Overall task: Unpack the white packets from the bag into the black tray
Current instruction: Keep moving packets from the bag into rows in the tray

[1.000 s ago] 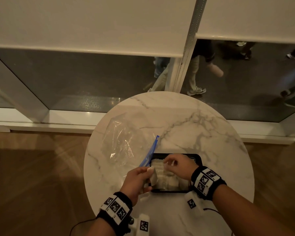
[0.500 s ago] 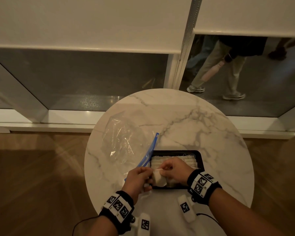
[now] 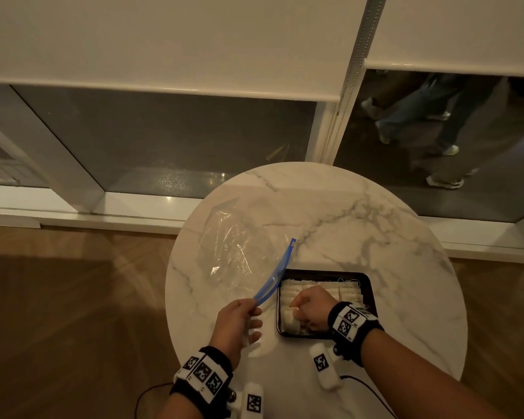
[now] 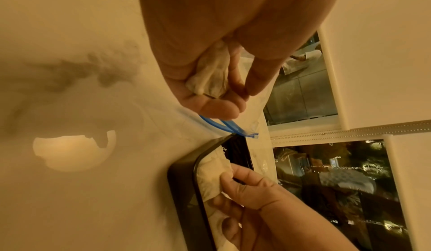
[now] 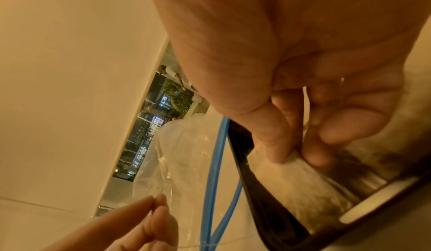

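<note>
The black tray [image 3: 371,287] sits on the marble table [image 3: 360,225] and holds several white packets [image 3: 348,293]. My right hand [image 3: 297,309] is inside the tray's near-left corner, pinching a white packet [image 3: 289,321] between thumb and fingers [image 5: 275,151]. My left hand [image 3: 251,322] hovers just left of the tray, by the near end of the bag's blue zip [image 3: 277,276]. In the left wrist view its fingers curl round a crumpled white packet [image 4: 210,78]. The clear bag [image 3: 233,252] lies flat and looks empty.
The round table's edge runs close behind my wrists and drops to a wooden floor [image 3: 58,313]. A window sill [image 3: 103,213] and glass lie beyond the far side. People walk outside the glass at upper right. A cable [image 3: 363,385] trails from my right wrist.
My left hand has drawn back leftward from the tray's edge toward the zip. My right hand has lowered its packet into the tray's near-left corner.
</note>
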`<action>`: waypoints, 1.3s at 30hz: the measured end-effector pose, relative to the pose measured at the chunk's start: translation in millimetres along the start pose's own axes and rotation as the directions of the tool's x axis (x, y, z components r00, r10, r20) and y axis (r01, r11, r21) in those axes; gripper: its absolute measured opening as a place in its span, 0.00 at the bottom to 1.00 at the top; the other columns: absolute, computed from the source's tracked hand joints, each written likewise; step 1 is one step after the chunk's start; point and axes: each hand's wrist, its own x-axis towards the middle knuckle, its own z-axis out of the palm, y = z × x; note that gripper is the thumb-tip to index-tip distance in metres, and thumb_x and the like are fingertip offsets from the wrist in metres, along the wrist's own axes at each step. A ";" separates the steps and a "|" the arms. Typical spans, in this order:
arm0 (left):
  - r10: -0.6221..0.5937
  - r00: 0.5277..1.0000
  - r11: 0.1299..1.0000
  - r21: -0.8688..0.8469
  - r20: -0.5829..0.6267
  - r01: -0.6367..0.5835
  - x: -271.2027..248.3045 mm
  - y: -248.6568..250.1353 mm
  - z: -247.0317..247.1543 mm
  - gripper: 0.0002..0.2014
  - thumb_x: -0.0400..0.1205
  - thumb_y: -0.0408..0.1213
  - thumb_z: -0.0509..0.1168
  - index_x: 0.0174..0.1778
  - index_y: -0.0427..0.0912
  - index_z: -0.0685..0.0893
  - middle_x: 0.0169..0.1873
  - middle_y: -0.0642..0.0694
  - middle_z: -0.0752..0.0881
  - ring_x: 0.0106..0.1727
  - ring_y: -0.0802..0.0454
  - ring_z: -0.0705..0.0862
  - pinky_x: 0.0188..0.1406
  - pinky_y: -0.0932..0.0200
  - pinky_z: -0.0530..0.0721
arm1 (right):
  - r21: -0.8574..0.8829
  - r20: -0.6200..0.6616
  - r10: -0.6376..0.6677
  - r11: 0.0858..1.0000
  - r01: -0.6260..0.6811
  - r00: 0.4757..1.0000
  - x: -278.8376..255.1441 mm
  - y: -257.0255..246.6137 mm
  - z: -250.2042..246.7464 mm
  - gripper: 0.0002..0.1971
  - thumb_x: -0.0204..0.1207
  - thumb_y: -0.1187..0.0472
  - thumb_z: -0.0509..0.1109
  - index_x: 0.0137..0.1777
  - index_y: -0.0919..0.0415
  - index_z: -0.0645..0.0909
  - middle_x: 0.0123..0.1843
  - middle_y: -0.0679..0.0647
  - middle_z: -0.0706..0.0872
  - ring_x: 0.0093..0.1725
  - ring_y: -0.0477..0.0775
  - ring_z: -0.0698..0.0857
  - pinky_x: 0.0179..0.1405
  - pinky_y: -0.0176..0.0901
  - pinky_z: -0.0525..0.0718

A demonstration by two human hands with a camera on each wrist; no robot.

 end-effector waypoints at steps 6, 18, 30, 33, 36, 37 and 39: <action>0.010 1.000 0.999 -0.042 -0.012 -0.011 -6.4 1.3 -2.2 0.07 0.83 0.33 0.66 0.54 0.35 0.85 0.36 0.44 0.85 0.37 0.47 0.81 0.30 0.56 0.81 | -0.086 -0.037 0.017 0.996 -0.020 0.999 1.9 -0.1 4.8 0.09 0.72 0.70 0.73 0.37 0.56 0.84 0.35 0.57 0.88 0.30 0.54 0.87 0.32 0.44 0.90; -0.050 0.989 0.917 -0.385 0.143 0.102 -21.0 11.9 13.9 0.13 0.87 0.42 0.61 0.51 0.33 0.81 0.36 0.35 0.85 0.35 0.43 0.85 0.34 0.54 0.84 | -0.279 -0.125 -0.056 0.960 0.019 0.991 0.4 -5.8 -3.4 0.09 0.65 0.60 0.81 0.40 0.50 0.84 0.41 0.46 0.88 0.40 0.45 0.87 0.40 0.38 0.86; -0.041 0.948 0.871 -0.454 0.317 0.189 -35.8 16.4 34.2 0.29 0.86 0.54 0.58 0.74 0.33 0.75 0.62 0.26 0.86 0.52 0.35 0.89 0.48 0.43 0.88 | -0.084 -0.053 -0.507 0.861 0.502 0.860 -54.8 -29.2 -22.3 0.05 0.71 0.46 0.74 0.45 0.41 0.88 0.50 0.42 0.85 0.52 0.38 0.81 0.56 0.38 0.80; -0.044 0.951 0.885 -0.430 0.305 0.178 -35.7 13.8 43.9 0.34 0.80 0.55 0.63 0.75 0.32 0.74 0.63 0.25 0.85 0.53 0.34 0.88 0.48 0.42 0.85 | -0.249 -0.019 -0.510 0.835 0.490 0.860 -51.6 -25.3 -23.3 0.06 0.65 0.41 0.73 0.42 0.35 0.86 0.51 0.36 0.80 0.59 0.44 0.78 0.62 0.45 0.80; -0.045 0.948 0.890 -0.418 0.316 0.181 -36.8 12.8 51.1 0.35 0.78 0.55 0.64 0.74 0.32 0.74 0.61 0.26 0.86 0.51 0.34 0.87 0.48 0.43 0.83 | -0.232 -0.033 -0.499 0.847 0.479 0.866 -55.4 -22.8 -26.0 0.03 0.68 0.47 0.75 0.40 0.37 0.85 0.50 0.38 0.80 0.59 0.44 0.76 0.63 0.47 0.79; -0.042 0.944 0.895 -0.407 0.327 0.181 -36.4 12.2 52.6 0.34 0.79 0.55 0.63 0.74 0.33 0.75 0.61 0.26 0.86 0.52 0.34 0.87 0.49 0.43 0.83 | -0.220 -0.037 -0.497 0.850 0.478 0.867 -56.6 -22.3 -26.7 0.02 0.68 0.49 0.75 0.40 0.39 0.85 0.50 0.39 0.81 0.58 0.43 0.77 0.62 0.47 0.80; -0.043 0.937 0.912 -0.370 0.347 0.178 -35.5 10.9 54.8 0.30 0.84 0.55 0.59 0.73 0.34 0.75 0.62 0.26 0.86 0.56 0.33 0.87 0.53 0.42 0.83 | -0.176 -0.042 -0.487 0.863 0.473 0.872 -61.1 -23.1 -27.3 0.02 0.70 0.51 0.76 0.40 0.44 0.86 0.49 0.41 0.81 0.55 0.42 0.79 0.58 0.45 0.83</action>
